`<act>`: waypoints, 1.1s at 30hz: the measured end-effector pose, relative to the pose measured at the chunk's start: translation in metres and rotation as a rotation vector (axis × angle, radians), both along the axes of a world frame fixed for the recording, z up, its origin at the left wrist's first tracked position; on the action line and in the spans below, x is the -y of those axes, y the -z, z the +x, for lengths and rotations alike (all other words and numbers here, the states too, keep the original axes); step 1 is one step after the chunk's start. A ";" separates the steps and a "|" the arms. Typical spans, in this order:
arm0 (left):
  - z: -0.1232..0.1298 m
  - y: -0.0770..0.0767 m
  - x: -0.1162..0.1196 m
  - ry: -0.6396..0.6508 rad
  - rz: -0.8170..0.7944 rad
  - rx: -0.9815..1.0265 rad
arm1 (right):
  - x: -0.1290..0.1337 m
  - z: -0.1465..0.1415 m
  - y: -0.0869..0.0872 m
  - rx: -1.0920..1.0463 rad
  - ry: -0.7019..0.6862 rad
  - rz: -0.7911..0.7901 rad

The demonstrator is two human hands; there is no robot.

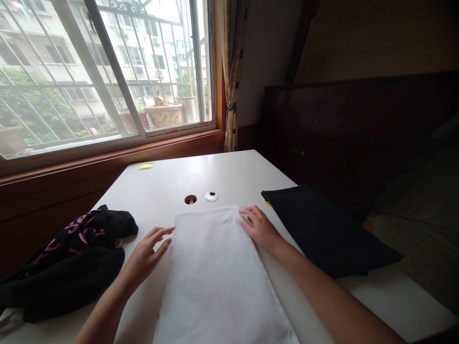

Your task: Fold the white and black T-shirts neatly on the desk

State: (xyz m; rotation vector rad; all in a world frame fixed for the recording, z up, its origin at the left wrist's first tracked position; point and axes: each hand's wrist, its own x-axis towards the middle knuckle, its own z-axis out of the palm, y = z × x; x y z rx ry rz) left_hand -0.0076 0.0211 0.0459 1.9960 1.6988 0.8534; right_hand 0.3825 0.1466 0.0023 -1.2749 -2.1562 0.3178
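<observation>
A white folded cloth (215,272) lies flat and lengthwise on the white table (165,184), its near end running out of view. My left hand (148,251) is at the cloth's left edge near the far corner, fingers stretched and thumb apart, nothing held. At the far right corner rests my right hand (258,227), its fingers spread and the tips on or just beside the cloth's edge. Whether the left fingertips touch the fabric is hard to tell.
A crumpled black garment with pink lettering (82,239) lies at the left. On the right is a folded dark cloth (322,229). Beyond the white cloth are a cable hole (190,199), a round cover (211,196) and a yellow sticky note (146,166). A window (107,71) stands behind.
</observation>
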 end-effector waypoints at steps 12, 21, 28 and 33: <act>0.014 0.040 -0.007 0.131 -0.040 -0.593 | -0.002 -0.010 -0.011 0.342 -0.143 -0.133; 0.011 0.038 -0.006 0.075 -0.056 -0.599 | -0.012 0.000 -0.001 0.322 -0.038 -0.156; 0.009 0.041 -0.007 0.051 -0.020 -0.570 | -0.005 0.001 0.004 0.237 -0.004 -0.032; 0.010 0.043 -0.010 0.032 -0.032 -0.569 | 0.002 -0.004 0.001 0.217 -0.110 0.007</act>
